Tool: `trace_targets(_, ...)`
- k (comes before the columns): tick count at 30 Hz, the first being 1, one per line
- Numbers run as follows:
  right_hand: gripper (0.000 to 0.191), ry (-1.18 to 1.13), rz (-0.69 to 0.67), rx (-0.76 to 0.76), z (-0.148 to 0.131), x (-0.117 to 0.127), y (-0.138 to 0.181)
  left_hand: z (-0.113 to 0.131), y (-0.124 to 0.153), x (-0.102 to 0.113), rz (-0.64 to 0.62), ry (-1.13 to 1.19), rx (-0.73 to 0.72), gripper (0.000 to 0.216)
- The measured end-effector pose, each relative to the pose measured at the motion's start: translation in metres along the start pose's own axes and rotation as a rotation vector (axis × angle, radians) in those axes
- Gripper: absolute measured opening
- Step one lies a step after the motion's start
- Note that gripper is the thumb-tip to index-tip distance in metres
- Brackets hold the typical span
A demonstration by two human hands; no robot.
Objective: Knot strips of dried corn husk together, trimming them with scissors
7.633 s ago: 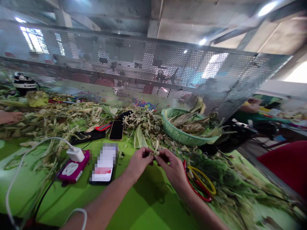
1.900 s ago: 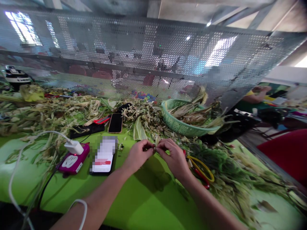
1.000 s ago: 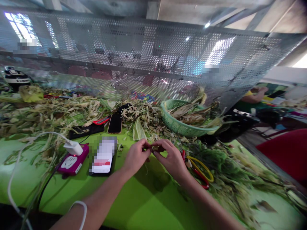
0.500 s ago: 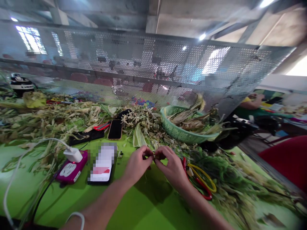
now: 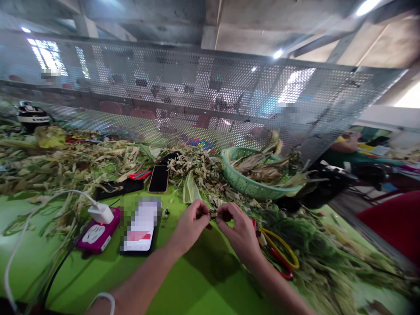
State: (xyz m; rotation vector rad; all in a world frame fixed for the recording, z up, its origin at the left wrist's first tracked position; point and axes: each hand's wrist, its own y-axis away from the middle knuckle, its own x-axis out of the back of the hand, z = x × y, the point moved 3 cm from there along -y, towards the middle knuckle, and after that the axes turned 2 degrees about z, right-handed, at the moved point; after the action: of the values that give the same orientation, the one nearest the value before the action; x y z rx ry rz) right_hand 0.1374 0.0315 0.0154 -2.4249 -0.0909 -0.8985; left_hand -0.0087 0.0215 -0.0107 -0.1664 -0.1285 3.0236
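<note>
My left hand (image 5: pixel 191 226) and my right hand (image 5: pixel 239 229) meet above the green table (image 5: pixel 200 284), fingertips pinched together on a small dry plant piece (image 5: pixel 214 214). Both hands are closed on it. Just beyond them lies a heap of dry leaves and husks (image 5: pixel 197 168). To the right of my right hand lie red and yellow rings (image 5: pixel 282 256).
A green basket (image 5: pixel 252 186) of husks stands behind the hands. A lit phone (image 5: pixel 141 227), a dark phone (image 5: pixel 159 178), a purple power socket (image 5: pixel 98 229) with a white charger (image 5: pixel 101 213) lie left. A perforated metal screen (image 5: pixel 203 100) closes the back. Another person's arm (image 5: pixel 343 144) shows far right.
Both hands stay pinched on the small piece; the fingers shifted slightly around it and the view tilted a little. Nothing else moved.
</note>
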Motion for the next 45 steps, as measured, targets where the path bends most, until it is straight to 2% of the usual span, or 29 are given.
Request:
trace_targets(5,0.01,0.023,0.01,0.028,-0.003,0.001,0.001,-0.001,-0.002,0.004,0.037,-0.117,0.028,0.005)
trace_targets(13,0.011,0.129,-0.088,0.125,-0.003,-0.001,0.001,0.008,0.002,0.0,-0.076,-0.516,-0.076,0.012)
trace_targets(16,0.014,0.103,-0.095,0.123,-0.003,0.0,0.002,0.008,0.002,0.0,-0.096,-0.615,-0.099,0.018)
trace_targets(21,0.026,-0.14,-0.086,-0.038,0.004,0.0,0.002,0.006,-0.001,0.003,-0.043,-0.578,-0.136,0.023)
trace_targets(25,0.027,-0.2,-0.056,-0.128,0.011,0.0,0.001,0.008,-0.003,0.003,-0.012,-0.524,-0.172,0.022)
trace_targets(35,0.013,-0.071,-0.031,-0.067,0.009,0.003,-0.001,0.012,0.0,0.001,-0.026,-0.52,-0.163,0.024)
trace_targets(40,0.014,-0.074,0.044,-0.091,0.012,0.004,-0.002,0.007,-0.001,0.002,-0.028,-0.566,-0.156,0.024)
trace_targets(45,0.013,-0.113,0.016,-0.096,0.015,0.001,-0.002,0.009,-0.003,0.002,-0.039,-0.473,-0.182,0.024)
